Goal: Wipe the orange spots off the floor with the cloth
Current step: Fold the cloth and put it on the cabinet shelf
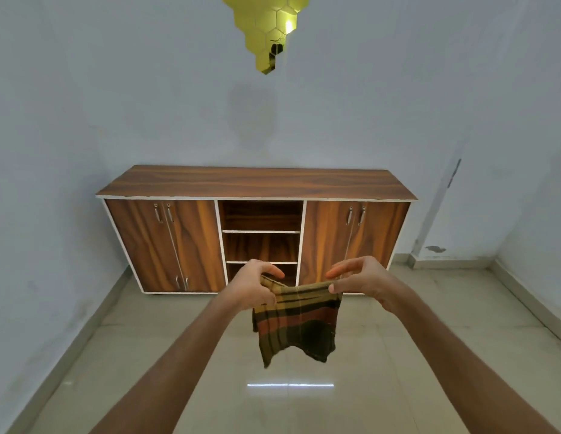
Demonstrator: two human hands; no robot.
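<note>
A checked cloth (296, 324) in olive, yellow, red and black hangs in the air in front of me, above the floor. My left hand (252, 285) pinches its upper left corner. My right hand (359, 280) pinches its upper right corner between thumb and fingers. The cloth's top edge is stretched between both hands and its lower edge dangles loose. The beige tiled floor (398, 371) below shows a bright light reflection. I see no orange spots on the visible tiles.
A low wooden cabinet (257, 183) with two pairs of doors and open middle shelves stands against the pale wall ahead. Gold hexagon mirror tiles (268, 29) hang on the wall above. Walls close in at left and right.
</note>
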